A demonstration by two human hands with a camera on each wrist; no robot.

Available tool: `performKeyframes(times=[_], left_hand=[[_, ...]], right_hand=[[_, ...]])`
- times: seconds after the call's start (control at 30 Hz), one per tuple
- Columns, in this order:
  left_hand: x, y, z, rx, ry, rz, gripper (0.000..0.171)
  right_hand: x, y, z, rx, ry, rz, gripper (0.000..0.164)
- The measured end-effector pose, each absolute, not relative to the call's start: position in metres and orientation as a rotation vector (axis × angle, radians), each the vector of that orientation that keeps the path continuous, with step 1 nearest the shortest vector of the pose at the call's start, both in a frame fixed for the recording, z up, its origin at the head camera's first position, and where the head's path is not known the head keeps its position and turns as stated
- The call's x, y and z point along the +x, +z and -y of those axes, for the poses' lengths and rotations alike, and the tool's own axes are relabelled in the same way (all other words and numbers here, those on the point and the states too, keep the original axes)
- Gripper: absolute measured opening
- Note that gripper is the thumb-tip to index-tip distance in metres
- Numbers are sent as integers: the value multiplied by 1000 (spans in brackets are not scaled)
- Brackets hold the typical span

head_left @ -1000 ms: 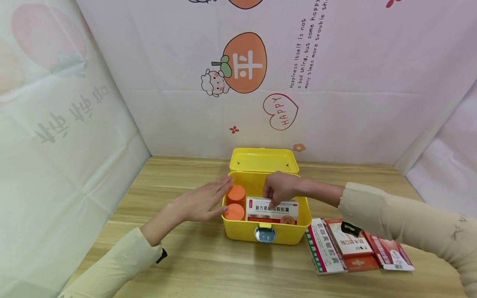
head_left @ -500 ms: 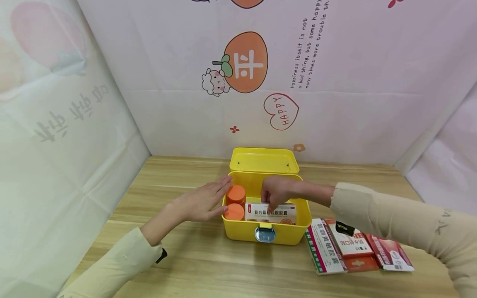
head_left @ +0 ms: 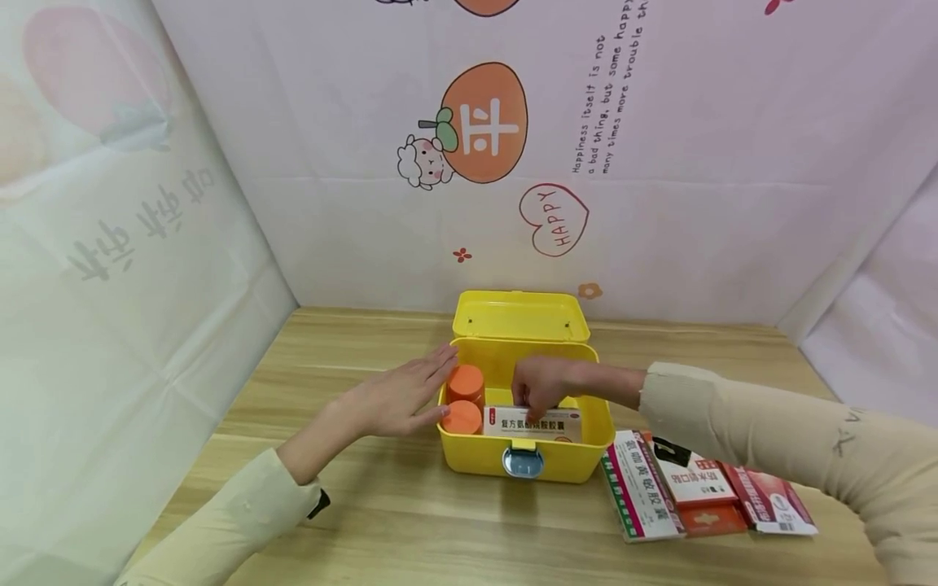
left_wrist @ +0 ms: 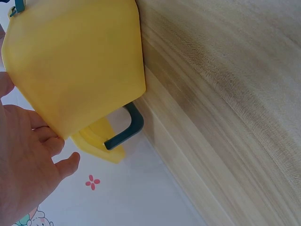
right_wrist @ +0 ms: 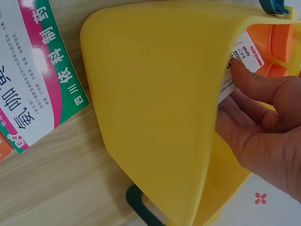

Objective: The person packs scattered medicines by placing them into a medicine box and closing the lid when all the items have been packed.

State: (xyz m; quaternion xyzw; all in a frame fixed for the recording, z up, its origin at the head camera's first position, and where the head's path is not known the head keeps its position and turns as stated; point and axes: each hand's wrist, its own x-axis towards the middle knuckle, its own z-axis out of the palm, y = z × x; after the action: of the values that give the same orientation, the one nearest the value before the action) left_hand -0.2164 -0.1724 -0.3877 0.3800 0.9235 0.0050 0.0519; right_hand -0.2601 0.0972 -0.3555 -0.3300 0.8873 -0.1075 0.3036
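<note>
There's the white carton (head_left: pixel 531 428), down inside the yellow box (head_left: pixel 469 456), just behind the front of it and beside two orange tubs (head_left: pixel 463 417). The right hand (head_left: pixel 545 386) has it pinched, thumb on the printed face, fingers curled behind: a narrow hold. Over on the other end, the left hand (head_left: pixel 399 399) holds nothing, fingers stretched against the box, steadying it by the look of things! The lid (head_left: pixel 520 313) stands open at the back. Out on the table (head_left: pixel 366 505), to the right, lie a green-and-pink carton (head_left: pixel 645 490), an orange-and-white packet (head_left: pixel 699 488) and a red packet (head_left: pixel 778 502). Step in hand, I'd judge: seating that white carton. Next move calls for bedding it down low, then letting go without nudging the tubs
</note>
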Motion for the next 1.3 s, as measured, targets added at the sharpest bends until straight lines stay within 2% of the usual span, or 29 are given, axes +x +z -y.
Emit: performKeyframes(times=[0.27,0.67,1.23,1.3], left_hand=[[-217,-386,170,1171,21,-2807,77],[-217,-385,168,1157,17,-2810,78],[-216,-387,171,1138,26,-2806,78],[-216,-387,171,1134,27,-2806,78]], right_hand=[[-261,-365,-98,-825,-268,-2346,12],[-262,-375,-99,-744,-230,-2342,6],[-267,-374,-101,-836,-181,-2256,5],[-267,-373,-102,-852,-182,-2248,11]])
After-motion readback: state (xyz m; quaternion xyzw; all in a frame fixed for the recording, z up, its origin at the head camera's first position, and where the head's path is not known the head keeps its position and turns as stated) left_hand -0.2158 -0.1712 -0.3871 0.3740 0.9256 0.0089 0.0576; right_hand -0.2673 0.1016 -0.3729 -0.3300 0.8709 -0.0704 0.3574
